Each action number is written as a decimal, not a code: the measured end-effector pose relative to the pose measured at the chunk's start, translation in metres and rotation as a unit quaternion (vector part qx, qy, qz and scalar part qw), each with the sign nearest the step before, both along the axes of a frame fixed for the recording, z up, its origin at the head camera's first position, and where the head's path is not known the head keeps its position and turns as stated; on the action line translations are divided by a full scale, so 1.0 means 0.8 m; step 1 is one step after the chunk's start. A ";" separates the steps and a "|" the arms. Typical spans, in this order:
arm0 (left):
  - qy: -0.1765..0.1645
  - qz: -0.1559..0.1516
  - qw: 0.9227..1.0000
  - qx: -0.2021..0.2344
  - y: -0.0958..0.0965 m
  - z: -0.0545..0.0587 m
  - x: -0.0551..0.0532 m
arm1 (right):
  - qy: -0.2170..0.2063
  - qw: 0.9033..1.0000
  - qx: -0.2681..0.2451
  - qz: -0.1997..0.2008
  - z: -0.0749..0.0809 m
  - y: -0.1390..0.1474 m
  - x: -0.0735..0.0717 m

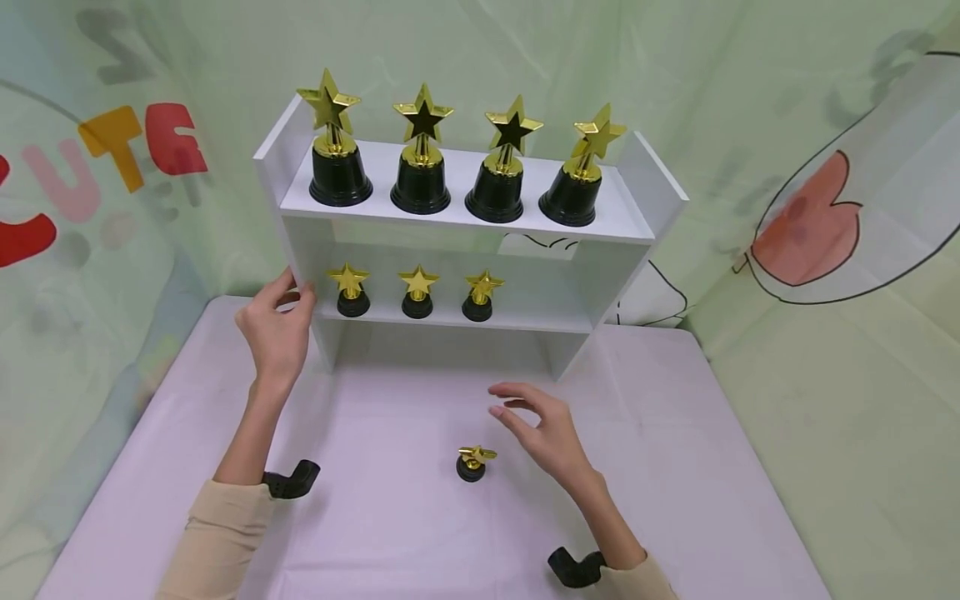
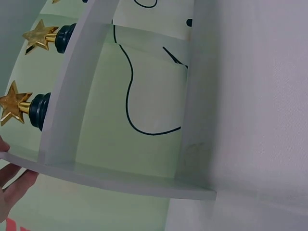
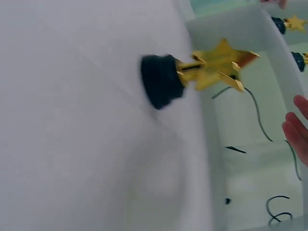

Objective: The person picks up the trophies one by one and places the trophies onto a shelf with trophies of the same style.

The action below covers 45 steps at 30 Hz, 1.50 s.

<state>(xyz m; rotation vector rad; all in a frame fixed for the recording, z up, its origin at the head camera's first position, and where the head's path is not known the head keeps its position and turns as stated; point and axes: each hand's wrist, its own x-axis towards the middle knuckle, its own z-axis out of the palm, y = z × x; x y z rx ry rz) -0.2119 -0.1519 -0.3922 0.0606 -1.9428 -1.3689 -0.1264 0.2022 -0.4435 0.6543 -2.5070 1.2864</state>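
My left hand grips the left side panel of a white two-tier shelf, thumb and fingers on opposite faces of it. In the left wrist view, its fingers show at the panel's edge. My right hand hovers over the table with thumb and fingers curved apart, holding nothing. Just left of it, a small star trophy with a black base stands on the table; it looms close in the right wrist view. Three small gold star trophies, the middle one among them, line the lower tier.
Several larger gold star trophies, one at the left end, stand along the shelf's top tier. A pale cloth covers the table. Printed green curtains hang behind and beside it. Each wrist wears a black camera mount.
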 end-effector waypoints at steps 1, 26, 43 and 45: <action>0.001 0.000 1.000 -0.001 0.000 0.000 0.000 | -0.012 1.000 0.001 0.004 -0.005 -0.001 0.005; 0.002 0.003 1.000 -0.002 0.003 0.001 0.002 | -0.082 0.995 -0.034 0.055 -0.084 -0.006 0.045; 0.001 0.003 1.000 -0.004 0.003 0.002 0.002 | -0.047 0.999 -0.016 0.010 -0.087 -0.009 0.046; 0.001 0.001 1.000 -0.005 0.003 0.002 0.003 | -0.031 0.999 -0.012 0.012 -0.086 -0.007 0.045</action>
